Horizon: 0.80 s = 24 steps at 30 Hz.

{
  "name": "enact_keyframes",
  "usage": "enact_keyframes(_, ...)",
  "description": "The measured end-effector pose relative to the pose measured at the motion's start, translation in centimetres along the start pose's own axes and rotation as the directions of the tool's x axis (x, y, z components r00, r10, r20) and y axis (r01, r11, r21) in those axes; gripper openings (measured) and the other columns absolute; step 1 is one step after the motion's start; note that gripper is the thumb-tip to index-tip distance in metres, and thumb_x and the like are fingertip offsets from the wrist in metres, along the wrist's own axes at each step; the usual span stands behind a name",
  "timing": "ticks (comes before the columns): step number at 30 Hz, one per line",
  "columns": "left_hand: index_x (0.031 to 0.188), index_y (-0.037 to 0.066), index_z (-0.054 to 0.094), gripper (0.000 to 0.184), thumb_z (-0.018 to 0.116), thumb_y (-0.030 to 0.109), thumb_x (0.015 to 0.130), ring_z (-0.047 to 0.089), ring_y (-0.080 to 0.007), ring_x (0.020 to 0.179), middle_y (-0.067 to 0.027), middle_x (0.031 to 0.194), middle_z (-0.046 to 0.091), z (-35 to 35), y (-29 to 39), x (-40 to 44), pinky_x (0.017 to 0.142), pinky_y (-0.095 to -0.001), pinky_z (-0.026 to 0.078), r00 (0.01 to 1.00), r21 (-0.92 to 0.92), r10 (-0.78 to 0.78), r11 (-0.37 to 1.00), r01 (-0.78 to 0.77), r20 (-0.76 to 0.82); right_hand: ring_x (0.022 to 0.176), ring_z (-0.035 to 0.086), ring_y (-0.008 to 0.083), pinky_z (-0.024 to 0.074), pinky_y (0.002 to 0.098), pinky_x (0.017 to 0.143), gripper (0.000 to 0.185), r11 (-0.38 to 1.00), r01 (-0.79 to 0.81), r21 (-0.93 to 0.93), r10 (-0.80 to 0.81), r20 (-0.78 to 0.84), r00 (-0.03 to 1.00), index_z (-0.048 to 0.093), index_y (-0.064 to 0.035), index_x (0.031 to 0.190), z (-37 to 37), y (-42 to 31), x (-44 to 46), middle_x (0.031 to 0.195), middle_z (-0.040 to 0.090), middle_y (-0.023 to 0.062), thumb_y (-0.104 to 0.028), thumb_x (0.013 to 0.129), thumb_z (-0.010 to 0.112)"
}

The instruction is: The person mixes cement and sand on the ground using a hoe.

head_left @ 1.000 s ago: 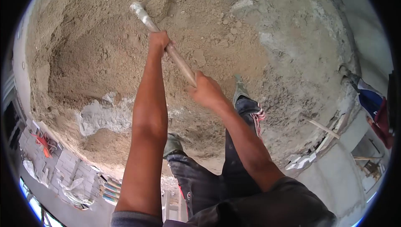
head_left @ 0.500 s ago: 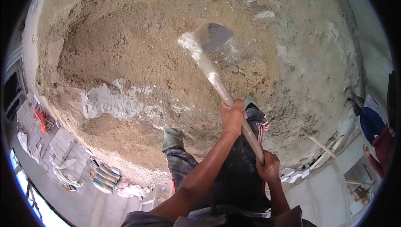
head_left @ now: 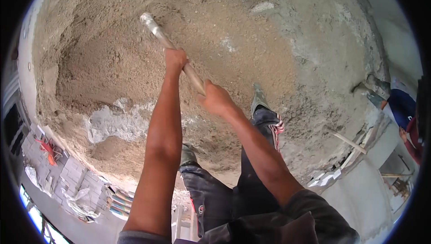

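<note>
Both my hands grip the wooden handle of a hoe [head_left: 195, 79], which slants across the heap of sandy soil [head_left: 112, 60]. My left hand [head_left: 175, 59] wraps the handle nearer the white-crusted head end. Closer to my body, my right hand [head_left: 215, 98] closes round the lower part of the handle. The hoe's blade does not show now; I cannot tell whether it is in the soil or turned out of sight. My boots [head_left: 259, 98] stand on the soil below the hoe.
A pale grey powder patch [head_left: 116, 123] lies left of my legs. Another person [head_left: 402, 114] is at the right edge, beside a dark tool [head_left: 377, 82]. A wooden stick [head_left: 345, 140] lies lower right. Paving blocks [head_left: 69, 170], an orange object [head_left: 48, 151] and sacks [head_left: 78, 201] are lower left.
The hoe's head has swung up and to the left, and its blade has gone from sight. Both hands have moved forward and left with the handle, arms more outstretched.
</note>
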State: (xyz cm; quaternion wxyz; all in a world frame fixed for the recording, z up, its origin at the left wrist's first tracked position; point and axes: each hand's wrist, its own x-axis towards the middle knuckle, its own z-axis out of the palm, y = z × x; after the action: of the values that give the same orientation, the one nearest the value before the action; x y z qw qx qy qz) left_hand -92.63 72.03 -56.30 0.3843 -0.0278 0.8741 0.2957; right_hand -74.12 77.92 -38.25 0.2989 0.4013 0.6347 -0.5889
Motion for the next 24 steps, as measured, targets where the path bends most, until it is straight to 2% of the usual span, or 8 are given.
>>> enact_keyframes(1, 0.1, -0.019, 0.055, 0.034, 0.061, 0.013, 0.095, 0.069, -0.0292, 0.057, -0.0193, 0.075, 0.064, 2.9, -3.2, -0.1, 0.047, -0.0394, 0.053, 0.991, 0.075, 0.021, 0.997, -0.011, -0.132, 0.091, 0.069, 0.0432, 0.0542, 0.0502, 0.08, 0.047, 0.996, 0.004, -0.092, -0.007, -0.035, 0.999, 0.049, 0.0072, 0.125, 0.1, 2.4, -3.2, 0.1, 0.068, 0.0289, -0.017, 0.088, 0.065)
enact_keyframes(5, 0.091, 0.002, 0.055, 0.027, 0.07, 0.024, 0.094, 0.056, -0.0161, 0.05, -0.008, 0.072, 0.06, 3.7, 1.9, -16.3, 0.044, -0.0294, 0.05, 0.858, -0.721, -0.249, 0.466, 0.513, 0.449, 0.091, 0.067, 0.0456, 0.0531, 0.0504, 0.079, 0.055, 0.984, -0.051, -0.173, 0.017, -0.191, 0.982, 0.049, -0.0021, 0.132, 0.2, 10.7, -18.2, 0.098, 0.068, 0.0257, -0.015, 0.083, 0.07)
enact_keyframes(11, 0.102, 0.006, 0.049, 0.027, 0.069, 0.022, 0.095, 0.049, -0.0093, 0.049, 0.0, 0.07, 0.051, 6.9, 2.3, -37.3, 0.043, -0.0298, 0.041, 0.779, -0.67, -0.261, 0.4, 0.625, 0.571, 0.069, 0.065, 0.0367, 0.0535, 0.0432, 0.065, 0.038, 0.868, -0.177, -0.463, 0.026, -0.314, 0.949, 0.057, -0.003, 0.114, 1.2, 21.2, -36.5, 0.081, 0.067, 0.0175, -0.023, 0.086, 0.073)
enact_keyframes(12, 0.107, 0.005, 0.049, 0.029, 0.069, 0.022, 0.095, 0.051, -0.0089, 0.056, -0.0009, 0.075, 0.052, 4.9, 2.9, -38.5, 0.049, -0.0293, 0.044, 0.787, -0.672, -0.215, 0.421, 0.609, 0.579, 0.055, 0.061, 0.0322, 0.054, 0.0398, 0.054, 0.037, 0.734, -0.118, -0.669, -0.131, -0.31, 0.942, 0.062, -0.0101, 0.108, 1.2, 22.2, -37.1, 0.076, 0.07, 0.0083, -0.035, 0.085, 0.077)
enact_keyframes(15, 0.117, 0.001, 0.048, 0.037, 0.069, 0.023, 0.096, 0.054, -0.0085, 0.075, -0.0037, 0.087, 0.055, -1.7, 4.6, -37.9, 0.066, -0.0285, 0.047, 0.954, -0.816, -0.021, 0.513, 0.266, 0.298, 0.098, 0.064, 0.0424, 0.0488, 0.0483, 0.088, 0.044, 0.817, -0.07, -0.572, -0.112, -0.276, 0.954, 0.05, 0.0062, 0.124, 2.5, 22.8, -31.5, 0.102, 0.062, 0.0303, -0.018, 0.091, 0.068)
enact_keyframes(19, 0.134, -0.007, 0.039, 0.053, 0.067, 0.02, 0.097, 0.06, -0.021, 0.102, -0.017, 0.107, 0.06, -21.0, 10.4, -28.4, 0.088, -0.0371, 0.048, 0.928, -0.795, 0.362, 0.537, -0.282, -0.084, 0.108, 0.06, 0.0348, 0.0458, 0.0436, 0.094, 0.053, 0.798, 0.51, -0.321, -0.594, -0.279, 0.754, 0.048, 0.0067, 0.13, 7.8, 9.1, -11.1, 0.116, 0.06, 0.0236, -0.023, 0.091, 0.069)
enact_keyframes(22, 0.128, -0.006, 0.038, 0.047, 0.065, 0.012, 0.094, 0.068, -0.0312, 0.078, -0.0186, 0.087, 0.062, -36.2, 13.4, -19.6, 0.07, -0.0453, 0.053, 0.382, -0.308, 0.51, 0.227, -0.924, -0.771, 0.102, 0.064, 0.0247, 0.0492, 0.0368, 0.089, 0.048, 0.487, 0.858, -0.162, -0.871, -0.156, 0.465, 0.049, 0.0023, 0.131, 16.0, -12.4, 1.5, 0.113, 0.065, 0.0171, -0.015, 0.09, 0.068)
enact_keyframes(24, 0.138, -0.012, 0.028, 0.061, 0.062, 0.013, 0.094, 0.067, -0.0392, 0.078, -0.0236, 0.093, 0.061, -46.5, 12.0, -14.3, 0.068, -0.0512, 0.052, -0.046, 0.329, 0.621, 0.35, -0.877, -0.783, 0.109, 0.064, 0.0208, 0.0511, 0.0342, 0.089, 0.053, 0.42, 0.903, 0.094, -0.879, -0.205, 0.43, 0.049, -0.0001, 0.134, 24.4, -27.7, 2.7, 0.118, 0.066, 0.0158, -0.016, 0.09, 0.072)
